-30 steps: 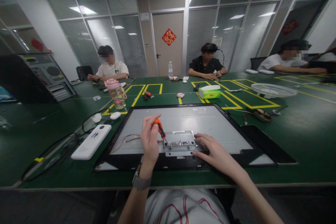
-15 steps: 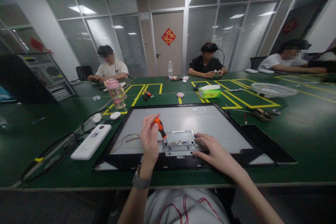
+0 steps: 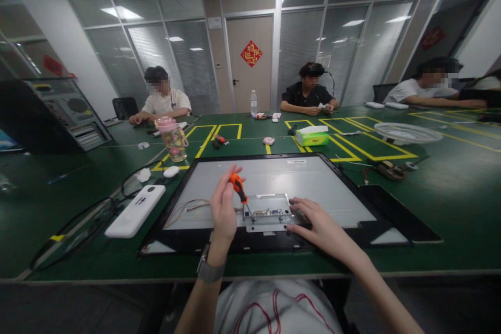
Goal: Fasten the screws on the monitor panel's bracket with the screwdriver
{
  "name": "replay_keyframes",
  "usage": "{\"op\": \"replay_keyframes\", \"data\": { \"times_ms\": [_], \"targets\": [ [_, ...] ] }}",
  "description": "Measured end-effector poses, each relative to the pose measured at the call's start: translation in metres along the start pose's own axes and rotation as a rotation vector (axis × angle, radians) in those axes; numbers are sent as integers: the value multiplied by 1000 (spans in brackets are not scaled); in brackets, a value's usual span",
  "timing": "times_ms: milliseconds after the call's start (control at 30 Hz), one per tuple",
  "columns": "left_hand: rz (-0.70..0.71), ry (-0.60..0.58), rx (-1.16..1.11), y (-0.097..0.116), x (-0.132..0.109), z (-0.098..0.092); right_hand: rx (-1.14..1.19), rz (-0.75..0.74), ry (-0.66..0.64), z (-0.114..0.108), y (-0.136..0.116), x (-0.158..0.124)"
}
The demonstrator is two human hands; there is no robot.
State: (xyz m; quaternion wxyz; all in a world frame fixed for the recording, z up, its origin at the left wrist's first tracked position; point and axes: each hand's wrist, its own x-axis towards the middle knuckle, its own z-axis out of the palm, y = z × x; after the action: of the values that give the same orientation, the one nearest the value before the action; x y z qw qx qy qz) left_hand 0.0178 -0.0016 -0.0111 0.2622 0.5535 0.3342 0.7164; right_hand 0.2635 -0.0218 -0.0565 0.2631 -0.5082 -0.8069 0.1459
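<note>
Head view: left hand (image 3: 222, 209) pinches small orange-handled screwdriver (image 3: 238, 188); handle barely rolled since a second ago, tip unmoved at silver metal bracket (image 3: 270, 202) on grey monitor back (image 3: 313, 182). Right hand (image 3: 313, 222) lies flat, bracing bracket. Likely mid-turn.

Grey wristwatch (image 3: 210, 272), white red-lined shirt (image 3: 274, 307)

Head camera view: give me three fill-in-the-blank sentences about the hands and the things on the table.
The left hand holds a screwdriver with an ____ handle.
The right hand lies flat on the panel, to the ____ of the metal plate.
The bottle left of the panel has a ____ lid.
Missing words: orange; right; pink.
</note>
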Motion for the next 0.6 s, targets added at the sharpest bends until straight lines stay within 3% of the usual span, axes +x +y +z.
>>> {"op": "replay_keyframes", "data": {
  "times_ms": [67,233,367,467,600],
  "targets": [
    [-12,16,5,1,0,1,3,-2,4,0,0,0],
    [125,64,130,0,2,1,3,-4,6,0,0,0],
    [33,6,27,-3,0,-1,7,0,6,-1,-1,0],
    [-38,29,-10,-3,0,0,7,-2,2,-1,-1,0],
    [72,109,109,-1,2,2,3,-9,9,0,0,0]
  ]
}}
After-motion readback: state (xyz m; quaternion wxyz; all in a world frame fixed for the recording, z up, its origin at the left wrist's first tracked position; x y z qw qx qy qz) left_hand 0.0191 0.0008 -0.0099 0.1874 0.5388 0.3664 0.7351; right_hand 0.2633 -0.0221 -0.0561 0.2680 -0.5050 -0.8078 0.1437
